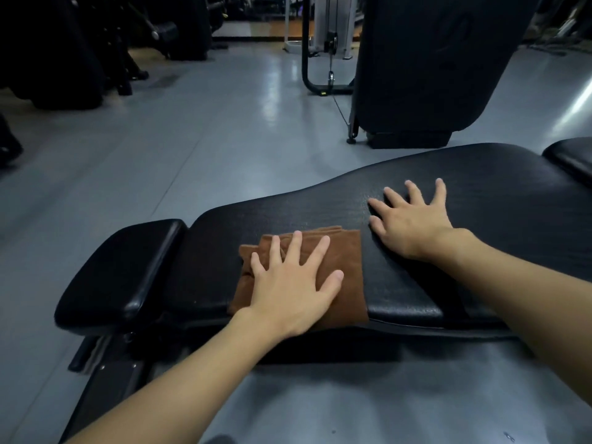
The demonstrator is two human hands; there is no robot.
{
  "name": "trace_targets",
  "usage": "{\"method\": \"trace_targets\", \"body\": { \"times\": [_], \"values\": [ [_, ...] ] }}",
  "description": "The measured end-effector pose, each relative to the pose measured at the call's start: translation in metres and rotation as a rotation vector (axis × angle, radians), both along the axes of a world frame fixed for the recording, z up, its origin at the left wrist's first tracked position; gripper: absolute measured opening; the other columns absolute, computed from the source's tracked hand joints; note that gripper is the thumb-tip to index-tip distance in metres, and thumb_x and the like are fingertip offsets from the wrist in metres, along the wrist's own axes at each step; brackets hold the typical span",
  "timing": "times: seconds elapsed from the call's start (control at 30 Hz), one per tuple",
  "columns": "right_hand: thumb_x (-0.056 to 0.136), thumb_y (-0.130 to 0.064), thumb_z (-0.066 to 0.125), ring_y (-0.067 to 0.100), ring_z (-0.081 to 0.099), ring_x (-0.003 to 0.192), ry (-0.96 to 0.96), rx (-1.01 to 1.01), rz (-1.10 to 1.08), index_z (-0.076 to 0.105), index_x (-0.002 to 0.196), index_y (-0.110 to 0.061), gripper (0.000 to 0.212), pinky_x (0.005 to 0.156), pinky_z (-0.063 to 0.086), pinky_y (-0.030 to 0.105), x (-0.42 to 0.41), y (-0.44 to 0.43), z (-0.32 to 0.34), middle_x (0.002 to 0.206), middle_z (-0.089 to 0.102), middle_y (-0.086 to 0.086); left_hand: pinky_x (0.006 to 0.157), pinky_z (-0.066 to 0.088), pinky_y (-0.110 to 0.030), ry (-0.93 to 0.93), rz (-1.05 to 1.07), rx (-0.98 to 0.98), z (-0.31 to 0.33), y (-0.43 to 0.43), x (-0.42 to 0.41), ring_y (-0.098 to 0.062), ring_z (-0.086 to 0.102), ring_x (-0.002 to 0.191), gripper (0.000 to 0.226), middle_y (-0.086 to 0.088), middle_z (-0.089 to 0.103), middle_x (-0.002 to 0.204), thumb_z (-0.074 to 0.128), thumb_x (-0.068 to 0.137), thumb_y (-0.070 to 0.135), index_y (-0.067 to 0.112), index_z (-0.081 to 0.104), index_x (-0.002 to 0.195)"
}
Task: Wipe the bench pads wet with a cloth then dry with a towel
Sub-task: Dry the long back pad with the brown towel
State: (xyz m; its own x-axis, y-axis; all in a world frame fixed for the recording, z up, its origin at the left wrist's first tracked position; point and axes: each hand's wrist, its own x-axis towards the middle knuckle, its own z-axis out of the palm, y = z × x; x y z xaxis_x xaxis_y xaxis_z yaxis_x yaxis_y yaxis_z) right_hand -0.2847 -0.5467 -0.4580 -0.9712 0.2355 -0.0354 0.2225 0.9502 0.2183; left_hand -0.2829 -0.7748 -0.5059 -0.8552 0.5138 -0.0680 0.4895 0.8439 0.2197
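Two hands lay flat on the bench, both with fingers straight.

Writing: a faint embossed mark on the upright black pad (426, 75) behind the bench could not be read. A small yellow tag (323, 93) on the cable machine's frame was too small to read.

Left hand (288, 283): fully open, fingers splayed, palm pressing down on a folded brown cloth (347, 267). No finger curled round it.

Cloth position: across the narrow end of the long back pad (480, 193), near the small seat pad (121, 270). Its near edge draped over the pad's near side. Whether it was wet or dry could not be told.

Right hand (413, 219): open, fingers fanned, resting bare on the back pad just beside the cloth's right edge and holding nothing.
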Motion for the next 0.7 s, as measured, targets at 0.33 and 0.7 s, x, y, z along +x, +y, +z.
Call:
{"method": "trace_targets", "body": {
  "times": [0.33,0.7],
  "values": [
    [0.099,-0.056,0.001,0.02,-0.002,0.154,0.031,-0.244,0.098,0.016,0.157,-0.04,0.061,0.118,-0.006,0.062,-0.019,-0.024,-0.019,0.168,0.008,-0.008,0.116,0.0,-0.068,-0.029,0.035,0.039,-0.001,0.002,-0.037,-0.033,-0.007,0.153,0.065,0.003,-0.002,0.168,0.021,0.092,0.074,0.055,0.003,0.152],
    [0.095,-0.059,-0.006,0.022,-0.005,0.154,0.005,-0.16,0.115,0.01,0.157,-0.041,0.066,0.117,-0.006,0.062,-0.02,-0.026,-0.022,0.168,0.0,-0.007,0.113,-0.004,-0.072,-0.09,0.17,0.038,0.006,0.035,-0.151,-0.037,-0.004,0.153,0.066,-0.002,0.002,0.168,0.018,0.091,0.076,0.054,0.01,0.153]
  ]
}}
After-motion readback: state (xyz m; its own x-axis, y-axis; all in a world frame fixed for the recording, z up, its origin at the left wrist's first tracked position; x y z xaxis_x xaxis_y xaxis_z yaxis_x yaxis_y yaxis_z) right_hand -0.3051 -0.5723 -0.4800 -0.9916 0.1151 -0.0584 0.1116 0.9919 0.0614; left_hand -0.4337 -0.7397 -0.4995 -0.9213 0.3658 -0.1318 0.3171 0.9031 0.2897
